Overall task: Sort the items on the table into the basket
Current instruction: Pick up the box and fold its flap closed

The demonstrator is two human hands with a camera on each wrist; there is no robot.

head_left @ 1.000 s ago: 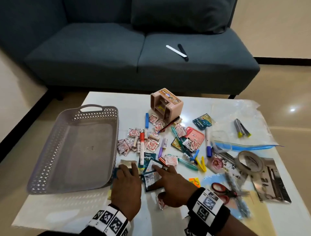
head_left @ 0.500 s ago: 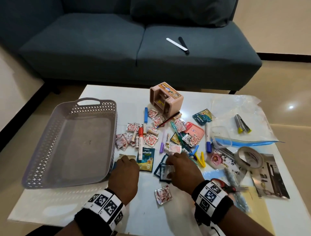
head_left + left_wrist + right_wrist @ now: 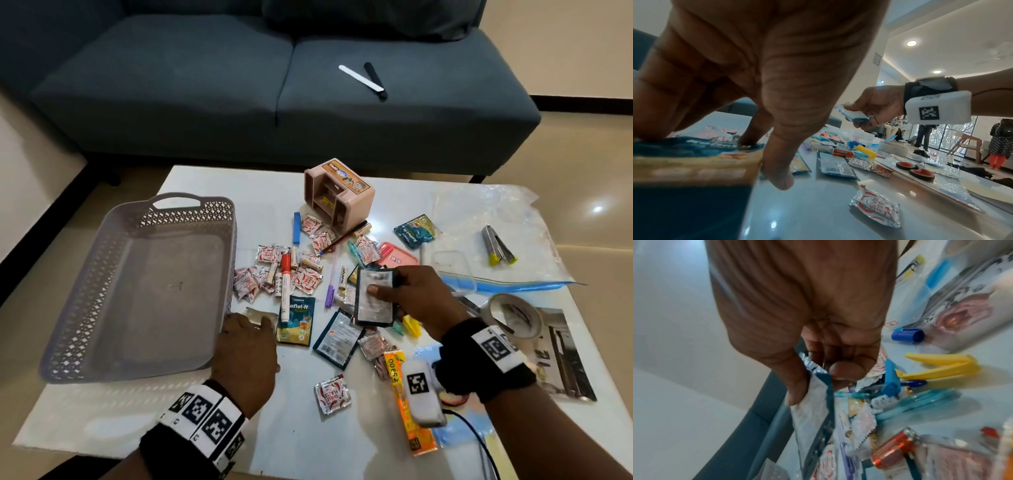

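The grey perforated basket (image 3: pixel 178 202) stands empty on the left of the white table (image 3: pixel 298 442). My right hand (image 3: pixel 383 286) holds a dark teal sachet with a silver back (image 3: pixel 373 301) above the pile, thumb on its face and fingers behind; the right wrist view shows the same pinch (image 3: pixel 818 384) on the sachet (image 3: pixel 809 412). My left hand (image 3: pixel 250 320) rests by the basket's near right corner. In the left wrist view its fingertips (image 3: pixel 748 141) press a blue and yellow sachet (image 3: pixel 694 155) flat on the table.
Several red-white sachets (image 3: pixel 308 277), a red marker (image 3: pixel 285 284), pens, batteries and clips litter the table's middle. A pink box (image 3: pixel 339 195) stands at the back, a zip bag (image 3: pixel 496 240) and tape roll (image 3: pixel 513 315) lie at the right. A blue sofa (image 3: pixel 239 102) is behind.
My right hand has picked the teal sachet up off the table and raised it over the pile. My left hand has stayed by the basket's corner.
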